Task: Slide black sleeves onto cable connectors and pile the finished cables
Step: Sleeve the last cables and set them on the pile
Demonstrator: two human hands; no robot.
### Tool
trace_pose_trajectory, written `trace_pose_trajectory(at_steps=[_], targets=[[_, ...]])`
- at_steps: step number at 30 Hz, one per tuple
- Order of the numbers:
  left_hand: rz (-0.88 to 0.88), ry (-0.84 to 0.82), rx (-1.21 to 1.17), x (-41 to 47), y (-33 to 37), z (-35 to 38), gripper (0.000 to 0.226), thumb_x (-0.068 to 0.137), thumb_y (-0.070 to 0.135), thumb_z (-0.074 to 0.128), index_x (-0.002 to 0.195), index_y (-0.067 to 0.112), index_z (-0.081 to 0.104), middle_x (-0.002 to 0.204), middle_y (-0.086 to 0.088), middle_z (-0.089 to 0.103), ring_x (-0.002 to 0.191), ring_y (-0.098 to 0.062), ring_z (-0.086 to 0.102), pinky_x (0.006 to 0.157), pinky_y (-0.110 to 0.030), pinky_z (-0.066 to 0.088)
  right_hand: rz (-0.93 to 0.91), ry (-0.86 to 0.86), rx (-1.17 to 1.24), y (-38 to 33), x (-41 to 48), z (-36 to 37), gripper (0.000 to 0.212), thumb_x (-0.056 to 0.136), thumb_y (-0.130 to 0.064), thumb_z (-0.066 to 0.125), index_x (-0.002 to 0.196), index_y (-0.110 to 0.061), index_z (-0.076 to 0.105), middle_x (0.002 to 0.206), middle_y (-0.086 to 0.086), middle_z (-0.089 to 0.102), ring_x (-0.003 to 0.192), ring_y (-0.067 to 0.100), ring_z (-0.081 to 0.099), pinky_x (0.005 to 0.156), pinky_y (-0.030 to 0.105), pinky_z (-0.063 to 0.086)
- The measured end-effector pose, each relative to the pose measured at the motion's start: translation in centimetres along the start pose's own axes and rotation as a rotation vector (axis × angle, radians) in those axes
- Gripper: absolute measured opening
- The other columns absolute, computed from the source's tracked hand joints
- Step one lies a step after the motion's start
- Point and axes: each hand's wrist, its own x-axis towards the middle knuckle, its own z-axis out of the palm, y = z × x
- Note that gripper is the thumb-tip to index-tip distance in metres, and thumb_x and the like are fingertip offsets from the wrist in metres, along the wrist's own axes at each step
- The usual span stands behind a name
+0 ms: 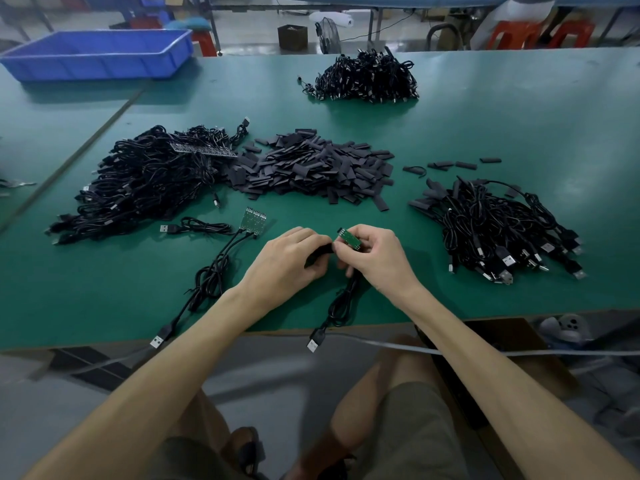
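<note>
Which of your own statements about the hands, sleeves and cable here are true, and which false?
1. The right hand pinches a small green board at the end of a cable. True.
2. The left hand lies flat and empty. False: it holds a black sleeve right beside the board.
3. The loose sleeves are heaped in the blue tray. False: they lie piled on the table; the tray stands apart at the far left.
4. The held cable's USB plug reaches past the table's near edge. True.
</note>
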Motion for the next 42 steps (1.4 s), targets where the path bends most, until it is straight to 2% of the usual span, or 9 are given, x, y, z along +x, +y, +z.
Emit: trace_pose_trajectory(at_steps=[5,10,12,14,18,24,28,37,42], targets=[[-0.060,0.000,-0.100,0.0,-0.6,-0.1,0.023,0.089,0.009,0.073,0.112,0.009,0.074,0.097,-0.002,0.073,0.087,-0.019,0.066,0.082,-0.042,0.056,0.004,-0.020,0.089,0.0,0.1,-0.1,0.017,0.100,-0.021,0.067,0.093,-0.007,0.073,0.068,0.004,0.073,0.054,0.019,0.065,0.066,0.028,0.053],[-0.133,0.036,-0.133,0.1,-0.9,0.0,0.019,0.089,0.011,0.074,0.108,0.012,0.075,0.096,0.004,0.073,0.083,-0.007,0.064,0.083,-0.025,0.055,-0.004,-0.036,0.135,0.0,0.0,-0.3,0.027,0.108,-0.012,0.049,0.105,-0.009,0.076,0.071,0.003,0.071,0.056,0.016,0.062,0.062,0.014,0.044],[-0.192,0.041,-0.178,0.4,-1.0,-0.1,0.016,0.090,0.011,0.075,0.105,0.014,0.076,0.094,0.008,0.073,0.082,-0.004,0.064,0.081,-0.016,0.051,-0.018,-0.060,0.111,0.0,0.0,-0.3,0.025,0.109,-0.011,0.049,0.115,-0.008,0.073,0.073,0.002,0.072,0.058,0.016,0.062,0.066,0.019,0.047],[-0.315,0.036,-0.296,0.6,-1.4,-0.3,0.012,0.088,0.011,0.077,0.098,0.017,0.078,0.090,0.012,0.076,0.082,-0.003,0.067,0.079,-0.014,0.051,-0.038,-0.088,0.087,-0.1,-0.1,-0.2,0.019,0.108,-0.013,0.053,0.120,-0.007,0.067,0.077,0.004,0.074,0.059,0.019,0.063,0.071,0.031,0.053],[-0.431,0.056,-0.443,0.8,-1.8,-0.5,0.005,0.083,0.015,0.082,0.087,0.017,0.079,0.081,0.012,0.076,0.078,-0.004,0.070,0.076,-0.016,0.052,-0.041,-0.087,0.112,-0.2,-0.3,-0.1,0.010,0.106,-0.016,0.059,0.106,-0.006,0.055,0.079,0.006,0.077,0.057,0.023,0.063,0.072,0.042,0.054],[-0.357,0.073,-0.424,0.7,-1.7,-0.3,0.009,0.079,0.011,0.085,0.081,0.011,0.077,0.084,0.007,0.074,0.080,-0.009,0.070,0.077,-0.032,0.059,-0.075,-0.064,0.089,0.0,-0.2,-0.1,0.013,0.102,-0.015,0.065,0.099,-0.005,0.058,0.082,0.004,0.078,0.059,0.024,0.067,0.070,0.034,0.056],[-0.333,0.079,-0.408,0.7,-1.8,-0.1,0.012,0.074,0.012,0.088,0.078,0.009,0.077,0.084,0.001,0.070,0.077,-0.014,0.069,0.076,-0.035,0.060,-0.059,-0.043,0.110,0.0,-0.3,-0.1,0.011,0.098,-0.015,0.072,0.096,-0.007,0.064,0.083,0.005,0.078,0.062,0.023,0.070,0.071,0.032,0.059],[-0.372,0.031,-0.399,0.8,-1.9,0.1,0.018,0.072,0.016,0.090,0.072,0.020,0.073,0.081,0.007,0.069,0.069,-0.007,0.068,0.066,-0.013,0.049,-0.099,0.008,0.042,-0.2,-0.6,0.1,0.011,0.093,-0.014,0.077,0.092,-0.010,0.066,0.079,0.000,0.075,0.064,0.017,0.070,0.068,0.027,0.057],[-0.409,0.012,-0.414,1.0,-1.9,-0.1,0.022,0.070,0.018,0.091,0.068,0.026,0.070,0.079,0.007,0.069,0.068,-0.001,0.066,0.066,-0.010,0.047,-0.186,0.044,-0.083,-0.5,-0.9,0.4,0.011,0.094,-0.012,0.076,0.088,-0.014,0.066,0.079,-0.005,0.069,0.069,0.011,0.066,0.065,0.025,0.053]])
